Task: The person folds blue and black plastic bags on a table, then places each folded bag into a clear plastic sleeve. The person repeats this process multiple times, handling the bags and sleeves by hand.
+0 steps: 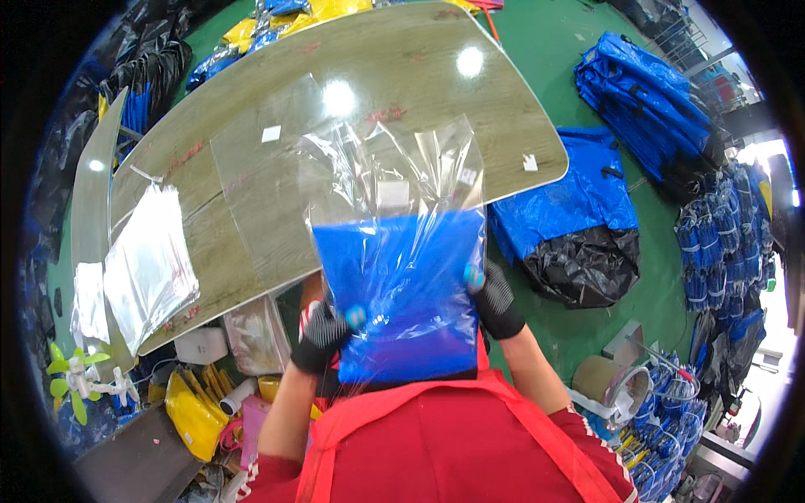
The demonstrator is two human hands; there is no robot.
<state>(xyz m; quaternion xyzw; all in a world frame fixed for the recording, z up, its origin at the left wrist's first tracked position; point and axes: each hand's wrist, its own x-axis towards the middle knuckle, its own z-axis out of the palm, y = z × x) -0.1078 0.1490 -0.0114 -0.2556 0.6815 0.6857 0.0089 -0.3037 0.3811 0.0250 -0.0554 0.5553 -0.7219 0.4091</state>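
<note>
A clear plastic bag (pixel 394 180) with a folded blue sheet (pixel 401 293) inside hangs between my hands, close to my body. Its upper part is see-through and crinkled, and reaches over the table's near edge. My left hand (pixel 329 329), in a dark glove with bluish fingertips, grips the bag's left side low down. On the right side, somewhat higher, my right hand (pixel 493 300) in a matching glove holds the other edge. Both thumbs press on the front face; the other fingers are mostly hidden behind it. A small white label (pixel 392 194) shows near the blue sheet's top edge.
The wood-patterned table (pixel 436 67) carries a flat clear bag (pixel 260 168) and a stack of clear bags (pixel 155 251) at left. Blue-and-black bags (pixel 579 210) lie on the green floor at right. A tape dispenser (pixel 616 381) stands near right, a small green fan (pixel 77 377) near left.
</note>
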